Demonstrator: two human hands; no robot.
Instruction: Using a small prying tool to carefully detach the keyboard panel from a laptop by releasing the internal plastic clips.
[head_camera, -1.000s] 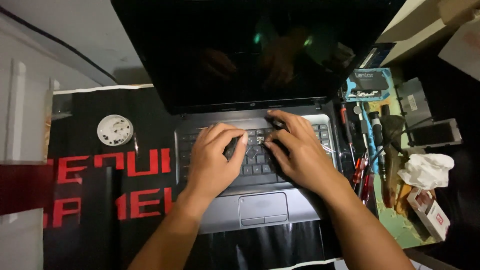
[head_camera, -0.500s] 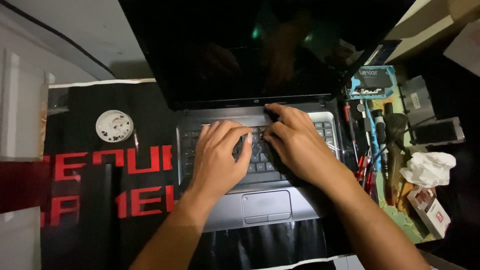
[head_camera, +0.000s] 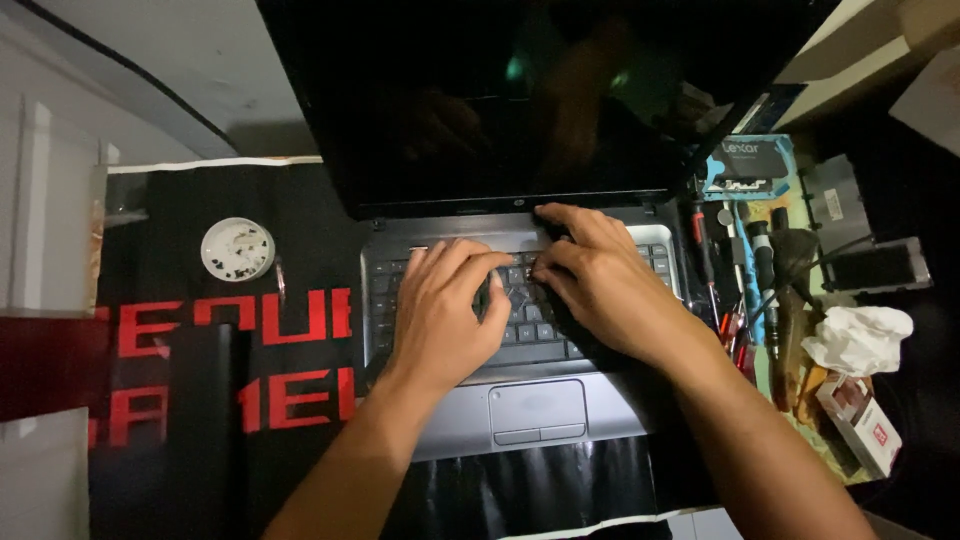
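In the head view both hands lie on the keyboard (head_camera: 520, 300) of an open laptop (head_camera: 520, 330) whose screen (head_camera: 520, 100) is dark. The left hand (head_camera: 445, 315) lies flat on the left and middle keys, fingers slightly spread and bent, tips pressing down near the centre, gripping nothing. The right hand (head_camera: 600, 285) rests just beside it, fingers curled and close together, tips on the keys right next to the left fingertips; whether they pinch a key I cannot tell. Below both palms sits the touchpad (head_camera: 537, 408). Well off to the left of the left fingers stands a small round white dish (head_camera: 237, 249) with dark bits on a black mat with red letters (head_camera: 220, 330). Right of the right fingers lie screwdrivers (head_camera: 735, 290) and a crumpled white tissue (head_camera: 857, 338)
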